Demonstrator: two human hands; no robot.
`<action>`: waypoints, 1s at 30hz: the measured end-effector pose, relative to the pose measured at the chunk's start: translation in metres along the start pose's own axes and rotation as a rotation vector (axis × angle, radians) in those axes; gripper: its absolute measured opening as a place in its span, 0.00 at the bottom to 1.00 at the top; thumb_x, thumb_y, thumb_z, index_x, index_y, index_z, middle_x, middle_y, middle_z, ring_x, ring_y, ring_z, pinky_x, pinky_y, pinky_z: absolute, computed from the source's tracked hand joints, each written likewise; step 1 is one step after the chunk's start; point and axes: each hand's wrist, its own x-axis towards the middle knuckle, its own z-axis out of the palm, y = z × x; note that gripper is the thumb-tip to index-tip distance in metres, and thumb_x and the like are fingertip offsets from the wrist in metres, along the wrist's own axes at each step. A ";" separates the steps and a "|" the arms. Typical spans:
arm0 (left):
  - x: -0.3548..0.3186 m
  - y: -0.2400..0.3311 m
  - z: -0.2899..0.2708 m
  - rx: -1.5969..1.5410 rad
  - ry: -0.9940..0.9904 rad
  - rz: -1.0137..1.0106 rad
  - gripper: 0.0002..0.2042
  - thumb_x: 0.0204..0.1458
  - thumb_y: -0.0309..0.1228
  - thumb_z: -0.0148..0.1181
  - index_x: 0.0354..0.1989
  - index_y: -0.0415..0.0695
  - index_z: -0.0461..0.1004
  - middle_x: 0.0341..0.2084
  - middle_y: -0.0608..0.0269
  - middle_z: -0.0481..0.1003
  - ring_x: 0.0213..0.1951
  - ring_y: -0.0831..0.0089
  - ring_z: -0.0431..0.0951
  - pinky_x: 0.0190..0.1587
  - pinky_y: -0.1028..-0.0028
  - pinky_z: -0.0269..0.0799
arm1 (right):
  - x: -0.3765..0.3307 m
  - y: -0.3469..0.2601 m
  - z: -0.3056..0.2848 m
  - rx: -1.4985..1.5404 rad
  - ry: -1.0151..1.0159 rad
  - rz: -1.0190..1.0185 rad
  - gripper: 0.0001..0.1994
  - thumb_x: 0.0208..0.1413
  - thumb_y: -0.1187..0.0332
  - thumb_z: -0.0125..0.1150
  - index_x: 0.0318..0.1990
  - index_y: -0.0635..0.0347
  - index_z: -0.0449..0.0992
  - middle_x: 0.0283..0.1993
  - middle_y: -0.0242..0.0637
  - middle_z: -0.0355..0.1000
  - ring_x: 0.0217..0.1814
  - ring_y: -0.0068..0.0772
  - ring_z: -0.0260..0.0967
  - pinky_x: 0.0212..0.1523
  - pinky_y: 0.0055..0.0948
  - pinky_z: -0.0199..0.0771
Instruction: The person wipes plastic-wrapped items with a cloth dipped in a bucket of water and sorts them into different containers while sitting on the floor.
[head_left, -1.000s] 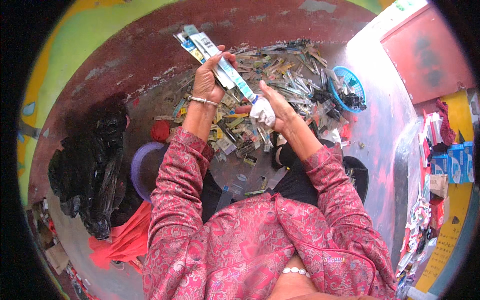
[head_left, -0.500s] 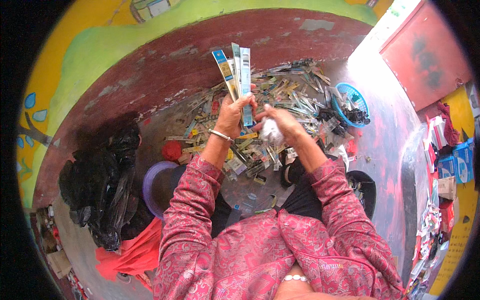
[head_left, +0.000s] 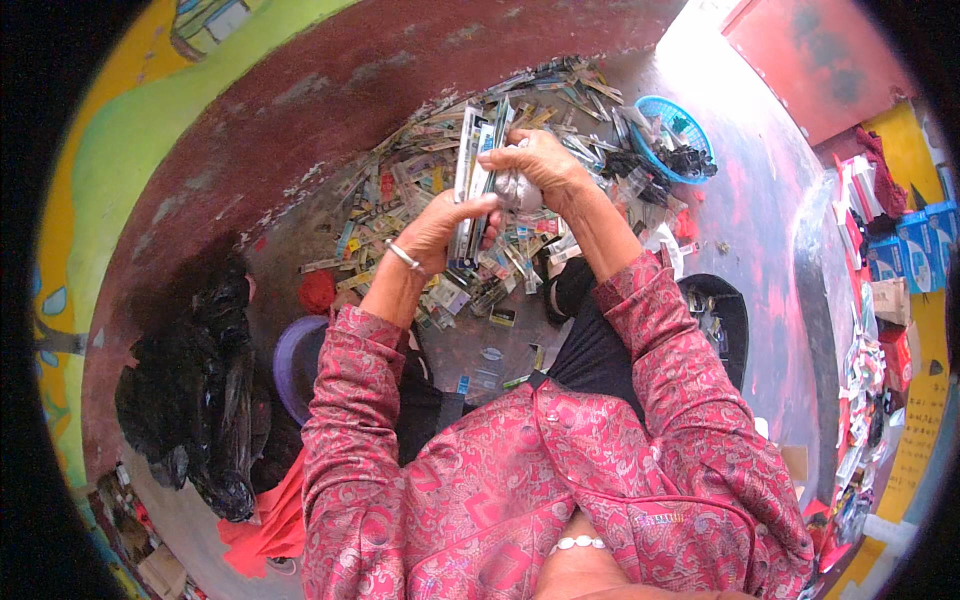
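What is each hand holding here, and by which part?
The left hand grips a bundle of flat strips near its lower end. The right hand clasps something silvery at the bundle's middle; unclear what.

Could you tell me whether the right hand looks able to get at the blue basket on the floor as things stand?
Probably not straight away: the right hand is busy gripping a crumpled wrapper against the packets, and the blue basket sits apart to its right, though nothing blocks the way.
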 end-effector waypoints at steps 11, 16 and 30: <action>-0.002 0.002 -0.002 -0.251 -0.158 0.075 0.21 0.44 0.27 0.51 0.48 0.36 0.57 0.30 0.57 0.70 0.21 0.75 0.69 0.22 0.76 0.70 | 0.030 0.004 -0.025 -0.087 0.315 -0.225 0.15 0.45 0.59 0.58 0.26 0.66 0.73 0.21 0.36 0.70 0.21 0.22 0.64 0.22 0.24 0.64; -0.001 -0.003 -0.003 -0.323 -0.170 -0.031 0.18 0.43 0.26 0.51 0.45 0.37 0.60 0.22 0.61 0.67 0.20 0.75 0.68 0.24 0.75 0.71 | -0.008 -0.007 0.016 -0.259 0.443 -0.930 0.08 0.43 0.65 0.59 0.27 0.59 0.71 0.23 0.34 0.68 0.25 0.28 0.67 0.27 0.27 0.66; -0.011 -0.011 0.011 -0.131 -0.206 -0.031 0.28 0.40 0.25 0.55 0.52 0.34 0.55 0.26 0.63 0.67 0.23 0.79 0.68 0.22 0.80 0.72 | 0.019 -0.017 -0.061 -0.437 0.965 -0.881 0.08 0.49 0.66 0.53 0.26 0.61 0.73 0.23 0.38 0.70 0.23 0.33 0.67 0.26 0.29 0.65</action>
